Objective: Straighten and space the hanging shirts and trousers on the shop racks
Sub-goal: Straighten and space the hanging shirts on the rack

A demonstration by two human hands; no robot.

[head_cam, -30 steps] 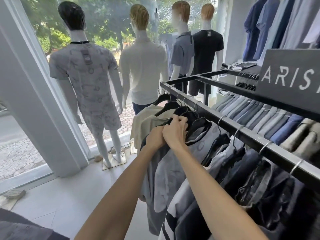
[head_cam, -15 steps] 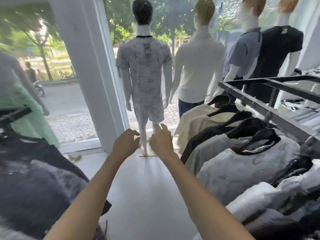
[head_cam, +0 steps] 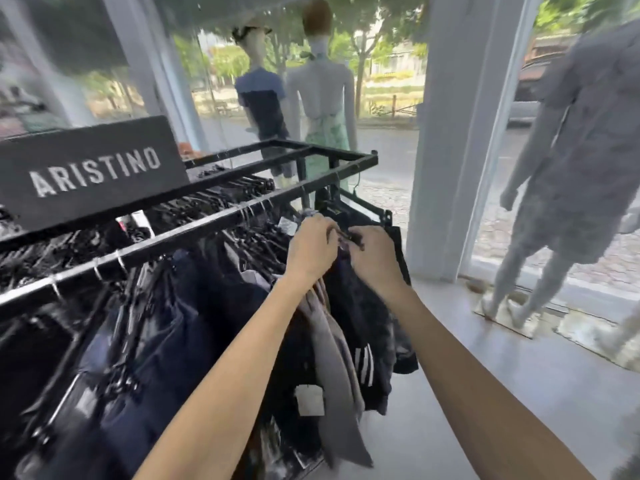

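Rack (head_cam: 166, 240) – black metal, with a row of hangers on the front rail. It is crowded with dark trousers (head_cam: 156, 341), mostly navy and black.

Sign (head_cam: 90, 168) – a black board on top of the rack, lettered ARISTINO.

Left hand (head_cam: 310, 249) – at the rack's far end, just below the rail. The fingers are curled, pinching the top of a dark garment (head_cam: 360, 306) at its hanger. The blur hides exactly what is gripped.

Right hand (head_cam: 375, 259) – just beside the left and nearly touching it. The fingers are curled in a pinch on the same garment top.

Dark garment – the last piece on the rail, hanging under both hands.

Grey garment (head_cam: 332, 341) – hangs just left of the dark one, under the left forearm.

Striped piece (head_cam: 363, 368) – dark with white stripes, low beside the grey garment.

Tag (head_cam: 309, 400) – pale card, hanging against the clothes.

Mannequins – one in a blue top (head_cam: 261, 98) and one in green (head_cam: 329, 133) stand beyond the rack at the window. A grey-clad one (head_cam: 571, 168) stands on the right.

Pillar (head_cam: 460, 133) – white, between the window panes.
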